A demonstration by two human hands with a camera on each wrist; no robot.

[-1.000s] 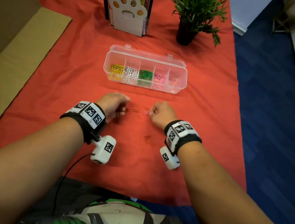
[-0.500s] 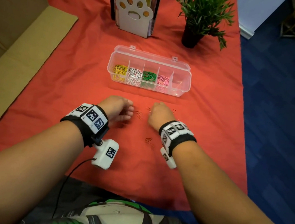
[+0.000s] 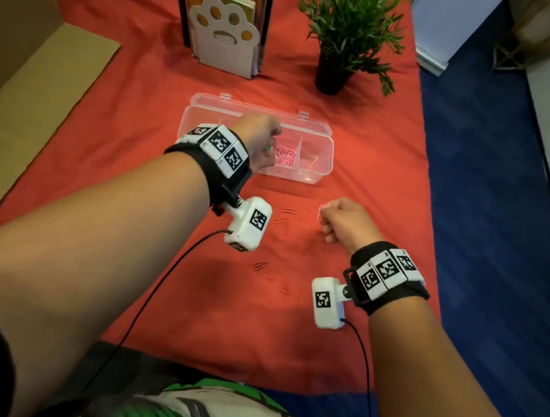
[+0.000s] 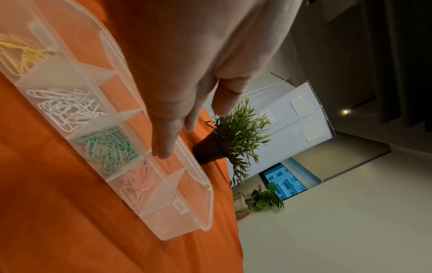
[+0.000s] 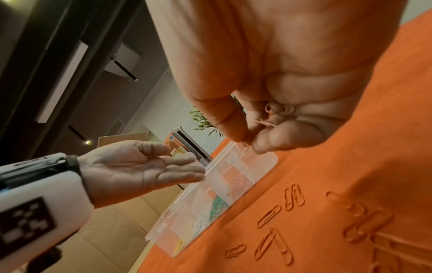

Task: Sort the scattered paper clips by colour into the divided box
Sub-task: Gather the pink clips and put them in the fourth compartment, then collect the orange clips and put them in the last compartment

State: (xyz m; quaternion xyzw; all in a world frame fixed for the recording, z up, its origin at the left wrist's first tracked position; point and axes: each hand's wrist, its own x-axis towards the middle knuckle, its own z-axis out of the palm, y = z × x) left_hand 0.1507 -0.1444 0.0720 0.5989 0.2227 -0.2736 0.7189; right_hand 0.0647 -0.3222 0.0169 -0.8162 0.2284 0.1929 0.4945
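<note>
Orange-red cloth point(image 3: 110, 141) covers the desk, its near edge at six o'clock by the person's lap and its three o'clock edge dropping to blue floor. Orange paper clips point(image 5: 268, 218) lie scattered mid-cloth, hard to make out against it. The right hand point(image 3: 347, 225), at their three o'clock, pinches a pink clip point(image 5: 265, 122). Beyond, at twelve, the left hand point(image 4: 187, 88) hangs flat-fingered and empty over the clear divided box point(image 3: 322, 138), hiding its left compartments in the head view. A potted plant point(image 3: 350, 35) stands farther.

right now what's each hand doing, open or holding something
Left hand: open, fingers straight, over the divided box.
Right hand: pinching a pink paper clip.
</note>
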